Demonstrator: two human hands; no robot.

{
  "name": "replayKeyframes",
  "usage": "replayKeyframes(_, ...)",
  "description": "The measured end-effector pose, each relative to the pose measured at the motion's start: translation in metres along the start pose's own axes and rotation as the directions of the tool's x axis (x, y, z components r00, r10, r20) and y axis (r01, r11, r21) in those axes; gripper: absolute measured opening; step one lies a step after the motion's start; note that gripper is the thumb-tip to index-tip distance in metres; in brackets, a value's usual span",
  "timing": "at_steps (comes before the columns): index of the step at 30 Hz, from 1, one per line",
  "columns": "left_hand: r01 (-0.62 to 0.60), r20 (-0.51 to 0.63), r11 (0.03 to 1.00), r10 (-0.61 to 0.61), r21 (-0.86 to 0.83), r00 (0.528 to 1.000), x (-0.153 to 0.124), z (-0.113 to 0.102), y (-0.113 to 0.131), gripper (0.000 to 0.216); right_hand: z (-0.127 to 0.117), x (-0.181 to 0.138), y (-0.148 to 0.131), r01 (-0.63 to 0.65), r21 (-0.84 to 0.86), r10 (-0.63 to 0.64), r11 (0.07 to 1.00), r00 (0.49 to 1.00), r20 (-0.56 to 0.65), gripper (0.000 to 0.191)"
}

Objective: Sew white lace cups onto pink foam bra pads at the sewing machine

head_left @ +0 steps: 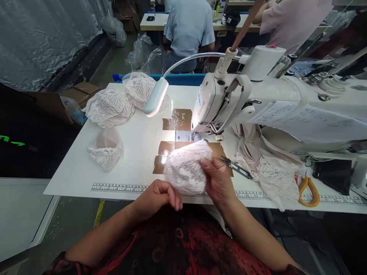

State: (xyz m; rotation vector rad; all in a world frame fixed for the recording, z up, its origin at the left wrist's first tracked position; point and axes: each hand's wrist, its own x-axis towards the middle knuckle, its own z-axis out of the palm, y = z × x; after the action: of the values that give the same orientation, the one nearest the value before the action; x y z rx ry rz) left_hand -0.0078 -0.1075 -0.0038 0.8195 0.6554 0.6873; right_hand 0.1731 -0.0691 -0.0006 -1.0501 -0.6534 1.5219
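Note:
A bunched piece of white lace (185, 165) is held just above the near edge of the white sewing table (137, 152). My right hand (218, 181) grips its right side, with the thumb on top of the lace. At the lace's lower left edge my left hand (158, 194) is curled closed, fingers pinching the fabric. The needle area of the white sewing machine (218, 103) lies just beyond the lace, lit by a gooseneck lamp (156, 96).
A pile of white lace (120, 101) sits at the far left of the table, a bagged lace piece (106, 149) nearer. Thread snips (236, 167), orange-handled scissors (309, 191) and more fabric (275, 172) lie to the right. Other people sit at tables beyond.

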Motion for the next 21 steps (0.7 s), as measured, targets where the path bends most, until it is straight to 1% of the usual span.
replayKeyframes(1, 0.001, 0.113, 0.992, -0.016, 0.127, 0.993, -0.006, -0.004, 0.008, 0.023, -0.002, 0.001, -0.004, 0.018, -0.009, -0.018, 1.000, 1.000, -0.009, 0.023)
replayKeyframes(2, -0.023, 0.199, 0.968, -0.028, 0.248, 0.980, -0.011, -0.008, 0.017, 0.023, -0.004, 0.001, -0.008, 0.020, -0.039, -0.019, 0.999, 1.000, 0.018, 0.023)
replayKeyframes(3, -0.083, 0.214, 0.937, 0.009, 0.339, 0.977, -0.017, -0.011, 0.027, 0.019, -0.005, 0.000, -0.011, 0.008, -0.090, -0.001, 0.996, 0.997, 0.079, 0.023)
replayKeyframes(4, -0.160, 0.168, 0.893, 0.097, 0.421, 0.981, -0.021, -0.014, 0.036, 0.012, -0.005, -0.002, -0.013, -0.003, -0.157, 0.029, 0.988, 0.986, 0.163, 0.022)
replayKeyframes(5, -0.223, 0.089, 0.830, 0.207, 0.512, 0.974, -0.023, -0.016, 0.045, 0.021, -0.004, -0.005, -0.014, 0.001, -0.232, 0.060, 0.973, 0.964, 0.257, 0.021)
replayKeyframes(6, -0.247, 0.006, 0.758, 0.306, 0.603, 0.952, -0.024, -0.016, 0.051, 0.042, -0.003, -0.008, -0.015, 0.027, -0.305, 0.084, 0.952, 0.935, 0.345, 0.019)
replayKeyframes(7, -0.231, -0.055, 0.692, 0.365, 0.684, 0.929, -0.024, -0.017, 0.055, 0.060, 0.000, -0.011, -0.015, 0.076, -0.367, 0.091, 0.927, 0.904, 0.417, 0.017)
replayKeyframes(8, -0.190, -0.084, 0.649, 0.366, 0.737, 0.927, -0.022, -0.016, 0.057, 0.070, 0.002, -0.013, -0.015, 0.139, -0.415, 0.080, 0.899, 0.880, 0.469, 0.014)
replayKeyframes(9, -0.146, -0.089, 0.636, 0.322, 0.758, 0.943, -0.020, -0.015, 0.057, 0.069, 0.004, -0.015, -0.015, 0.206, -0.456, 0.058, 0.866, 0.864, 0.500, 0.012)
replayKeyframes(11, -0.093, -0.061, 0.660, 0.207, 0.746, 0.976, -0.015, -0.013, 0.051, 0.047, 0.007, -0.017, -0.014, 0.317, -0.524, 0.009, 0.790, 0.850, 0.527, 0.010)
replayKeyframes(12, -0.084, -0.044, 0.666, 0.173, 0.741, 0.984, -0.014, -0.013, 0.048, 0.037, 0.008, -0.018, -0.014, 0.359, -0.547, -0.021, 0.756, 0.848, 0.529, 0.010)
replayKeyframes(14, -0.078, -0.026, 0.640, 0.152, 0.764, 0.988, -0.012, -0.012, 0.042, 0.028, 0.008, -0.017, -0.014, 0.410, -0.560, -0.082, 0.720, 0.852, 0.518, 0.015)
replayKeyframes(17, -0.092, 0.004, 0.597, 0.147, 0.797, 0.989, -0.014, -0.013, 0.042, 0.024, 0.008, -0.016, -0.013, 0.399, -0.544, -0.120, 0.738, 0.871, 0.476, 0.018)
replayKeyframes(21, -0.143, 0.041, 0.614, 0.178, 0.776, 0.983, -0.013, -0.014, 0.049, 0.029, 0.010, -0.017, -0.010, 0.341, -0.544, -0.088, 0.766, 0.895, 0.436, 0.018)
